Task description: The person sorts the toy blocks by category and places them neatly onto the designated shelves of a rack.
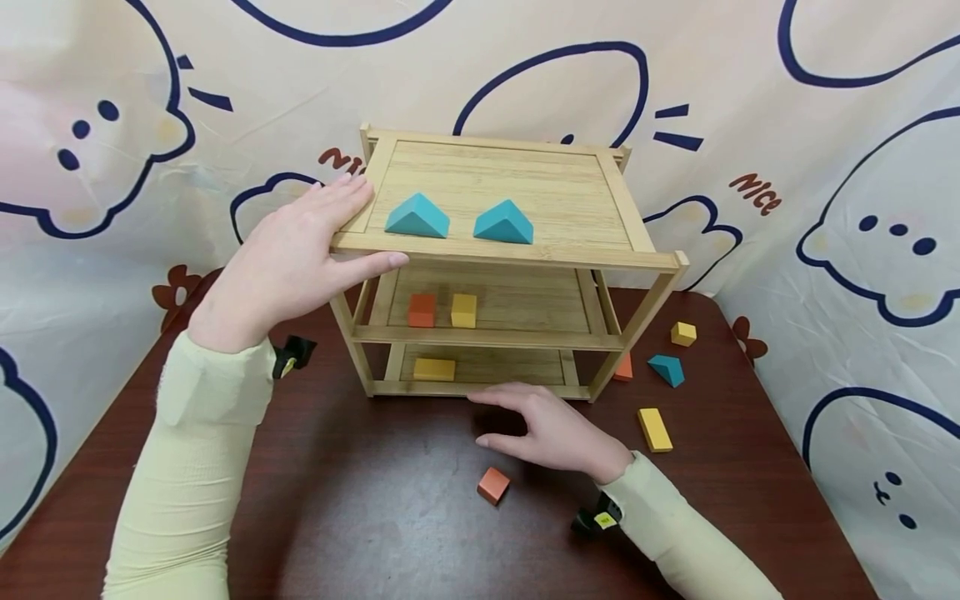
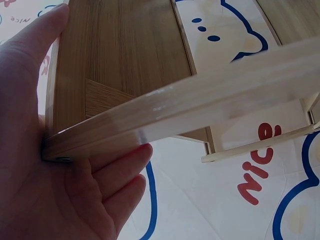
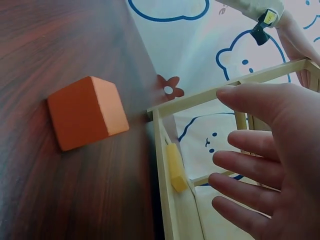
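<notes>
My left hand point(image 1: 296, 250) rests on the top left corner of a wooden three-tier shelf point(image 1: 510, 257), thumb along the front edge; the left wrist view shows the palm point(image 2: 65, 200) against the frame. Nothing is held in my right hand point(image 1: 551, 433), whose fingers are spread in front of the bottom tier, above the table. Just below it lies an orange block point(image 1: 493, 485), large in the right wrist view. Two blue triangular blocks, one left point(image 1: 417, 217) and one right point(image 1: 504, 222), sit on the top tier. A red block point(image 1: 422, 310) and a yellow block point(image 1: 463, 311) stand on the middle tier.
A long yellow block point(image 1: 434, 369) lies on the bottom tier. Right of the shelf are a small yellow block point(image 1: 683, 333), a blue triangle point(image 1: 667, 370), a yellow rectangular block point(image 1: 655, 430) and a partly hidden orange block point(image 1: 624, 368). A cartoon-printed curtain point(image 1: 750, 50) surrounds the dark table point(image 1: 360, 517).
</notes>
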A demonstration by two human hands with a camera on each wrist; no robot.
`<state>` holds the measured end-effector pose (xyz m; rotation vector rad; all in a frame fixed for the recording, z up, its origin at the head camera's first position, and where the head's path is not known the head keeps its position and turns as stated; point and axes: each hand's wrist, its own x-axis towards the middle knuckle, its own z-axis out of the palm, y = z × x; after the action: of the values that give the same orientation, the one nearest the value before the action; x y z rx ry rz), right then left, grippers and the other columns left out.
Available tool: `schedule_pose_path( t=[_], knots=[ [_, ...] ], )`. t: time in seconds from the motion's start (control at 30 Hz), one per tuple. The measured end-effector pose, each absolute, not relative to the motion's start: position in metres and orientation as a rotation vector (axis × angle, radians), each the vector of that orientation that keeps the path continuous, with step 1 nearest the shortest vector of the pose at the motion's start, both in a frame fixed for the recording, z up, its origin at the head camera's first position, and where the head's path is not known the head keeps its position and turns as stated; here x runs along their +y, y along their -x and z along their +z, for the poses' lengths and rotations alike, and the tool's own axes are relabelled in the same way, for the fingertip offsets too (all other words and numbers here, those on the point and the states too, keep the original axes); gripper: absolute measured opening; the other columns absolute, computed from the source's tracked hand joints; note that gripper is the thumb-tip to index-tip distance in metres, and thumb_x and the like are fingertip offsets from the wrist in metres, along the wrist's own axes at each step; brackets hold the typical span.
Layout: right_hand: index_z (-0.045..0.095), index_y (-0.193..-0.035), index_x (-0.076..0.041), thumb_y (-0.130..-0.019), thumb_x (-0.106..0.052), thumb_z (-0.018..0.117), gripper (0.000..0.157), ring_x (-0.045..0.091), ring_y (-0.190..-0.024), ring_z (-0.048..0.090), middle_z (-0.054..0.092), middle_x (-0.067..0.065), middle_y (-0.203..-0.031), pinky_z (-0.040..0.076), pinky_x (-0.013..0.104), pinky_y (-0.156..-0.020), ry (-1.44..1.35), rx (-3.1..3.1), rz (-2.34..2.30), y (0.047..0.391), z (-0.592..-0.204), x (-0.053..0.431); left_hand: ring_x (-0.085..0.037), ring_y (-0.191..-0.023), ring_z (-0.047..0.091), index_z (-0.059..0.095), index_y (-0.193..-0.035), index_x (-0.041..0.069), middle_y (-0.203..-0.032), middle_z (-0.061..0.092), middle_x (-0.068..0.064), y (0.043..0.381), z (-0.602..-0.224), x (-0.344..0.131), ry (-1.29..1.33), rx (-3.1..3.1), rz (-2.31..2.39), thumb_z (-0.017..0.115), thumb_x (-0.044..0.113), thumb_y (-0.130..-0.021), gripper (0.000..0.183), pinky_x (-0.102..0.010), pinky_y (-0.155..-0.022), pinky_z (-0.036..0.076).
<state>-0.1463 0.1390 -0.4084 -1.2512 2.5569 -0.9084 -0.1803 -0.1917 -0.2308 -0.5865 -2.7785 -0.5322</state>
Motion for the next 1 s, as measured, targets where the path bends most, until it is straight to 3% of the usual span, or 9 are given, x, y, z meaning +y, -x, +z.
schedule_pose_path(
  t=[0.3, 0.57, 1.0],
  knots=[
    [0.067, -0.136, -0.017, -0.093, -0.053, 0.071, 0.057, 0.006, -0.127, 0.053, 0.060, -0.012, -0.136, 0.047, 0.035, -0.103, 1.247, 2.527, -0.864, 0.139, -0.415, 0.154, -0.029, -0.152, 0.020, 0.031, -0.160, 0.006, -0.165, 0.023, -0.008, 0.180, -0.231, -0.191, 0.581, -2.785, -0.523, 0.061, 0.066, -0.093, 0.095, -0.048, -0.121, 0.017],
    [0.070, -0.133, -0.018, -0.086, -0.043, 0.081, 0.054, 0.004, -0.121, 0.055, 0.062, -0.014, -0.128, 0.047, 0.036, -0.101, 1.209, 2.471, -0.785, 0.133, -0.423, 0.161, -0.029, -0.152, 0.020, 0.031, -0.159, 0.006, -0.165, 0.023, -0.008, 0.180, -0.231, -0.192, 0.585, -2.783, -0.519, 0.061, 0.066, -0.092, 0.095, -0.047, -0.121, 0.017],
    [0.073, -0.127, -0.024, -0.083, -0.049, 0.083, 0.052, 0.004, -0.115, 0.056, 0.062, -0.018, -0.121, 0.047, 0.034, -0.100, 1.264, 2.472, -0.710, 0.128, -0.441, 0.160, -0.028, -0.152, 0.020, 0.031, -0.160, 0.007, -0.166, 0.022, -0.006, 0.179, -0.230, -0.192, 0.583, -2.789, -0.511, 0.061, 0.066, -0.093, 0.094, -0.047, -0.121, 0.017]
  ],
)
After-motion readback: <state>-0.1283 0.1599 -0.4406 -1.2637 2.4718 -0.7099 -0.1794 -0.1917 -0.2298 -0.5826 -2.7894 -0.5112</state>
